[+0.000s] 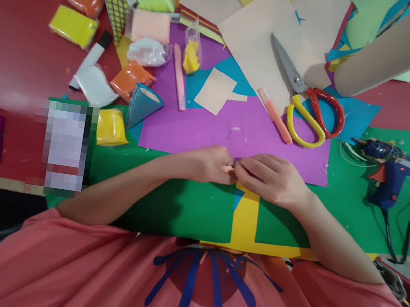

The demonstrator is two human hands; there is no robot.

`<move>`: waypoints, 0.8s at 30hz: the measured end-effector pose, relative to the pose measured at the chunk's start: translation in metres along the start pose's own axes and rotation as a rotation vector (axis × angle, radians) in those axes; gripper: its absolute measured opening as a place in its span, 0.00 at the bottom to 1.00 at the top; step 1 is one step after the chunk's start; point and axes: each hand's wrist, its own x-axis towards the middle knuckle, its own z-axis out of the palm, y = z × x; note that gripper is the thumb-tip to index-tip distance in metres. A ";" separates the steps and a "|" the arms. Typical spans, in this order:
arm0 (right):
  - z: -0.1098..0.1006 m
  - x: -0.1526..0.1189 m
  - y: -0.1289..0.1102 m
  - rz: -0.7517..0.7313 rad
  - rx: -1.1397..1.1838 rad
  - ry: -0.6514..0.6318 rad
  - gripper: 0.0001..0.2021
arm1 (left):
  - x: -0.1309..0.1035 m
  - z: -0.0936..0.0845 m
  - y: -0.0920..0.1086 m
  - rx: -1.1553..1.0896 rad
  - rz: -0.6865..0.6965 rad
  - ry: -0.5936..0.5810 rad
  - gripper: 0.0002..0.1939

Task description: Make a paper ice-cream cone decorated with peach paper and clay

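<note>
My left hand [213,165] and my right hand [272,179] meet over the near edge of a purple sheet [192,136]. The fingers of both are closed, tips pressed together around something small. Only a pale peach bit shows by the left fingers; its kind cannot be made out. Just beyond lie a small cream paper square [216,91], a pink stick-shaped tool [180,78] and a peach capped pen or cutter [274,115]. Scissors [296,80] with one yellow and one red handle rest to the upper right, blades together. Below the hands are green sheets [182,201] and a yellow sheet [245,216].
A blue glue gun [389,183] lies at the right with its cord trailing. A thick cardboard tube [389,53] leans in from the upper right. Wrapped clay packs, such as a yellow one [112,127], crowd the left, with a patterned paper cone [143,106] and a marker [91,59].
</note>
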 end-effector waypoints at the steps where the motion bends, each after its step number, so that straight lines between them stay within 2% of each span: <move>1: 0.000 0.000 0.000 -0.010 0.009 0.011 0.09 | -0.001 -0.002 0.001 -0.118 -0.047 -0.112 0.20; 3: -0.001 0.001 0.000 -0.025 0.014 0.022 0.09 | -0.001 -0.005 0.003 -0.307 -0.127 -0.313 0.21; 6: -0.003 0.000 0.000 -0.040 0.018 0.039 0.09 | 0.000 -0.006 0.007 -0.559 -0.185 -0.518 0.28; 9: -0.004 -0.001 0.001 -0.053 0.076 0.074 0.08 | 0.001 -0.001 0.010 -0.757 -0.125 -0.744 0.35; 11: -0.003 -0.003 0.003 -0.036 0.123 0.096 0.08 | 0.002 0.000 0.009 -0.827 -0.087 -0.796 0.36; 12: -0.003 -0.005 0.005 -0.008 0.150 0.100 0.09 | 0.001 -0.001 0.008 -0.847 -0.081 -0.762 0.35; 14: -0.001 -0.008 0.011 0.089 0.225 0.101 0.10 | 0.000 -0.007 0.004 -0.847 -0.078 -0.615 0.30; 16: 0.001 -0.011 0.017 0.230 0.331 0.099 0.10 | -0.003 -0.018 -0.003 -0.745 -0.051 -0.463 0.27; 19: 0.002 -0.012 0.025 0.473 0.442 0.073 0.07 | -0.006 -0.035 -0.013 -0.562 -0.097 -0.360 0.25; 21: 0.004 -0.012 0.026 0.596 0.440 0.052 0.06 | -0.008 -0.045 -0.014 -0.416 -0.133 -0.278 0.21; 24: 0.007 -0.011 0.023 0.669 0.357 0.011 0.07 | -0.013 -0.055 -0.011 -0.238 -0.091 -0.094 0.15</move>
